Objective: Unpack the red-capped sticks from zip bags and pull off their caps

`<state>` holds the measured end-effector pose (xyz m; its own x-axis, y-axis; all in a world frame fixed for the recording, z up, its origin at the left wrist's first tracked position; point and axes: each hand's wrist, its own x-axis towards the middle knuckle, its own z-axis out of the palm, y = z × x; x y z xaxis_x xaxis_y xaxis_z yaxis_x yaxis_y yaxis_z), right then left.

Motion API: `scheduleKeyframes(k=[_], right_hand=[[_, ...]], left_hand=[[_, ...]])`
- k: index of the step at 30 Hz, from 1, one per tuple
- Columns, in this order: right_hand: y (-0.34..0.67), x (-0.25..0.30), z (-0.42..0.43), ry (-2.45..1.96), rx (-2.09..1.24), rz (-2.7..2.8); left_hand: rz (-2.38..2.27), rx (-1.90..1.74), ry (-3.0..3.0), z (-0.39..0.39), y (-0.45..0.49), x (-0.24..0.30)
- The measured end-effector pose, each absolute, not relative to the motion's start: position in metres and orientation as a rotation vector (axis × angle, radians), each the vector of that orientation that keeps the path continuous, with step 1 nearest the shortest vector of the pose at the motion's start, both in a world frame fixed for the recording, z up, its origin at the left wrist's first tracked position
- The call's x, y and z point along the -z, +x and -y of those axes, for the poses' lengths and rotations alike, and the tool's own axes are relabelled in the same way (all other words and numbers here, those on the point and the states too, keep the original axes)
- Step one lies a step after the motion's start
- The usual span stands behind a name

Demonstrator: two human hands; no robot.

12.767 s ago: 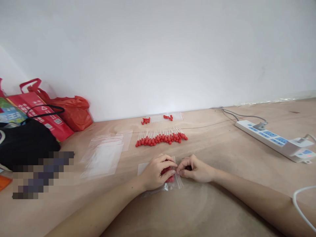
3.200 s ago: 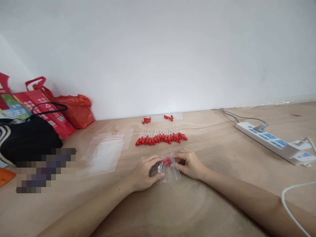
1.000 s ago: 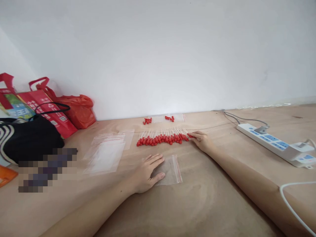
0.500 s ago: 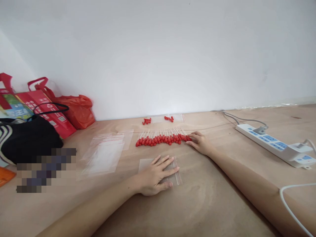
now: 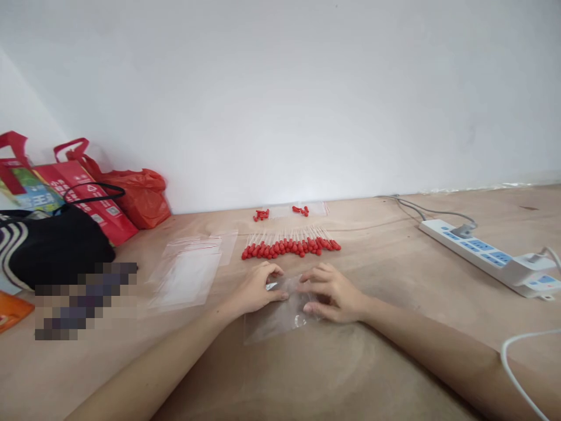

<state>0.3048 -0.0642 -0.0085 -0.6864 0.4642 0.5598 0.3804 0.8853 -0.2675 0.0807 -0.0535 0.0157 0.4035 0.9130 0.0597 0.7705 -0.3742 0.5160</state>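
Note:
A clear zip-lock bag (image 5: 274,324) is lifted at a slant above the table, between my two hands. My left hand (image 5: 258,289) is curled on the bag's upper left part, thumb below and fingers above. On the bag's right side, my right hand (image 5: 335,295) has bent fingers around the plastic, slightly smeared by motion. Just beyond my hands lies a row of red-tipped sticks (image 5: 291,247), their red heads towards me and pale thin stems pointing to the wall. No sticks can be made out inside the bag.
Flat clear bags (image 5: 188,272) lie in a stack to the left. Near the wall are small bags with red heads (image 5: 300,210). A power strip (image 5: 477,248) with cables is on the right; shopping bags (image 5: 87,193) and a black bag (image 5: 65,245) stand far left.
My right hand has left the right end of the stick row and come to the bag. My left hand, earlier flat on the bag, now curls on it; the bag has been raised and turned.

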Motion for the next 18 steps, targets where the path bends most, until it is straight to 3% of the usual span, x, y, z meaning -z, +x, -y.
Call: scheduleKeyframes(k=[5,9,13,18], right_hand=[[0.3,0.012,0.066,-0.588,-0.157,2.523],[0.305,0.016,0.062,-0.608,-0.084,2.454],[0.306,0.017,0.062,-0.642,-0.051,2.445],[0.306,0.018,0.06,-0.674,-0.079,2.429]], left_hand=[[-1.474,-0.391,2.112,0.056,0.081,-0.014],[-1.555,-0.703,2.125,0.053,0.053,-0.02],[-1.994,-1.088,1.736,0.04,-0.019,-0.032],[-2.505,-1.016,1.647,0.036,-0.096,-0.03]])
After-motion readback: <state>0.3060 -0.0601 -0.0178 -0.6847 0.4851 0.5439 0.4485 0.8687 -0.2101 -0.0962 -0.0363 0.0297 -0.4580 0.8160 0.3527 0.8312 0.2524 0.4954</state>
